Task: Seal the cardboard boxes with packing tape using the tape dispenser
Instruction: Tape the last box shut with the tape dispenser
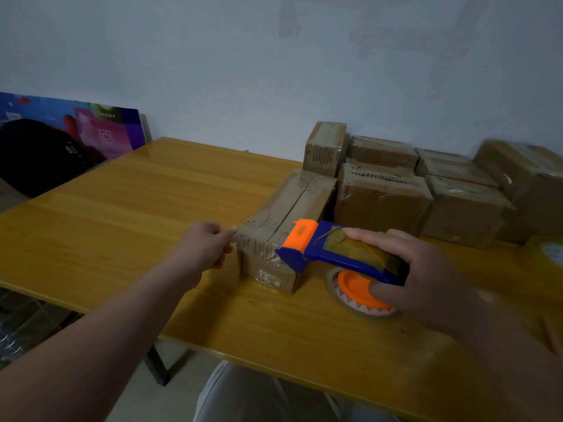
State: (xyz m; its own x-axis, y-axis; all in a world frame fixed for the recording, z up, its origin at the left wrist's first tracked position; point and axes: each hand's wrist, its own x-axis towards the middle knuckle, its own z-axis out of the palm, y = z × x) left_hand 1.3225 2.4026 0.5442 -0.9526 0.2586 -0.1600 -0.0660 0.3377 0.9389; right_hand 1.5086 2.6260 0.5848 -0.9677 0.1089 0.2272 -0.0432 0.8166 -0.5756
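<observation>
Left hand: we see its fingers curled, thumb against forefinger, at the near left corner of the front box; we cannot tell whether they pinch anything.
Right hand: we see it gripping the tape dispenser, forefinger laid along the top and thumb on the orange hub.
Tape dispenser: blue, held low over the counter, with its orange head at the near top edge of the front box.
Tape roll: sits in the dispenser, under the right hand.
Front box: on the counter, its flaps closed along a centre seam.
Other boxes: we count several clustered behind and to the right, by the wall.
Poster board: leans on the wall at far left.
</observation>
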